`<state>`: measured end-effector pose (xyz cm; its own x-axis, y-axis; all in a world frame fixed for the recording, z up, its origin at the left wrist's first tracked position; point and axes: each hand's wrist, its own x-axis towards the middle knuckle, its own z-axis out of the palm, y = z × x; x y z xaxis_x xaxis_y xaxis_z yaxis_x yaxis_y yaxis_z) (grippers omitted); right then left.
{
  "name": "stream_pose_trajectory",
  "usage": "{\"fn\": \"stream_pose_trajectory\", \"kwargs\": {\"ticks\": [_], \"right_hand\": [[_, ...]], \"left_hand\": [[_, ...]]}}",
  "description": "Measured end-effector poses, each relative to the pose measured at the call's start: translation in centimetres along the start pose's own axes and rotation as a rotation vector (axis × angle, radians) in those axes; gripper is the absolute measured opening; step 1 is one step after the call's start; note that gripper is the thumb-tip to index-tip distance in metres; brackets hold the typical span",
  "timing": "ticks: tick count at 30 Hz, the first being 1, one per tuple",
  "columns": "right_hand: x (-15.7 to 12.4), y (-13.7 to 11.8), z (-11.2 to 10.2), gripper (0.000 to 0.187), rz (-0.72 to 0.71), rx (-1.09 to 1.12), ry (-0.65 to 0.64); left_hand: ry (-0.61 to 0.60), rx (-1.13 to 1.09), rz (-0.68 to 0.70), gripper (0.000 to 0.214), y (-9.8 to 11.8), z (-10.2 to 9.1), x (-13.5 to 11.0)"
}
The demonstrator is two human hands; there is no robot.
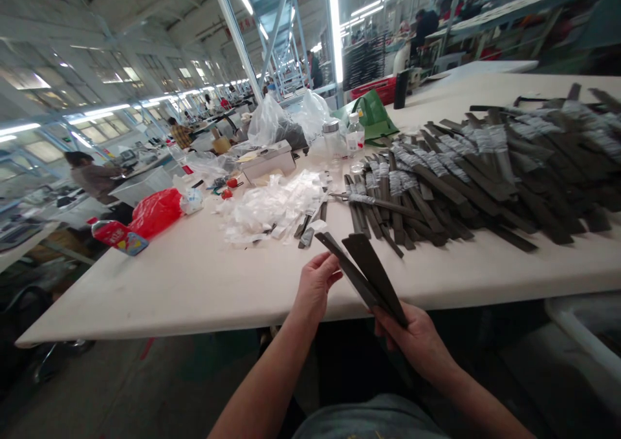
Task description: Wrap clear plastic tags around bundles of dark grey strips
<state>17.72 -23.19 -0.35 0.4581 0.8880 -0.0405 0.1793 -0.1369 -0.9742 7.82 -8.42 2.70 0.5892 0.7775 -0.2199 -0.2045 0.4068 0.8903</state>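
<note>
My right hand (414, 335) is closed around the lower part of several flat dark strips (376, 267), held over the front edge of the table. The strips fan apart toward their upper ends. My left hand (315, 285) is bent with its thumb and fingers pinching the edge of the leftmost strip (339, 258), near its upper end. Beyond my hands, to the right, lies a large pile of similar dark strips (466, 187), many bound in bundles with whitish wrapping (400, 182).
Crumpled white plastic scraps (276, 206) lie ahead on the pale table (194, 290). Behind them stand a white box (269, 161), a jar (334, 138), a clear bottle (356, 132) and a green bag (371, 116). At left are a red bag (158, 213) and a red pouch (116, 235). Other people work farther off.
</note>
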Motion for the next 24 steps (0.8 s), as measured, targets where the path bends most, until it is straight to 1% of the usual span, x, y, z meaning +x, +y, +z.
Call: {"fn": "stream_pose_trajectory", "kwargs": {"ticks": [4,6,8,11,13,14,16,18,19,21,24], "right_hand": [[1.0,-0.8,0.1,0.041,-0.042,0.000,0.030],[1.2,-1.0,0.2,0.042,-0.051,0.004,0.010],[1.1,-1.0,0.4,0.042,-0.060,-0.005,-0.042],[0.7,-0.6,0.9,0.042,-0.080,-0.033,-0.121],[0.6,-0.4,1.2,0.041,-0.087,-0.038,-0.140],[0.7,-0.3,1.4,0.040,-0.088,-0.038,-0.136],[0.9,-0.5,1.6,0.040,-0.094,-0.045,-0.115],[1.2,-0.9,1.7,0.040,-0.105,-0.055,-0.108],[1.2,-1.0,1.7,0.040,-0.110,-0.059,-0.116],[1.2,-1.2,1.8,0.040,-0.114,-0.070,-0.141],[1.0,-1.0,2.0,0.040,-0.106,-0.087,-0.187]], "left_hand": [[-0.102,0.080,-0.059,0.027,-1.8,0.6,-1.6],[-0.113,0.090,-0.063,0.027,-1.9,0.6,-2.1],[-0.050,0.047,-0.023,0.029,-0.8,0.2,-1.7],[0.104,-0.142,0.047,0.039,1.5,-0.6,-0.4],[0.162,-0.212,0.063,0.038,1.9,-0.8,-0.2],[0.157,-0.204,0.055,0.035,1.5,-0.7,-0.5],[0.088,-0.159,0.002,0.030,0.1,-0.3,-1.7],[0.017,-0.113,-0.054,0.031,-1.2,0.0,-2.9],[0.012,-0.104,-0.064,0.031,-1.5,0.0,-3.2],[0.066,-0.135,-0.037,0.033,-0.9,-0.5,-3.0],[0.175,-0.261,0.073,0.041,1.5,-1.8,-1.5]]}}
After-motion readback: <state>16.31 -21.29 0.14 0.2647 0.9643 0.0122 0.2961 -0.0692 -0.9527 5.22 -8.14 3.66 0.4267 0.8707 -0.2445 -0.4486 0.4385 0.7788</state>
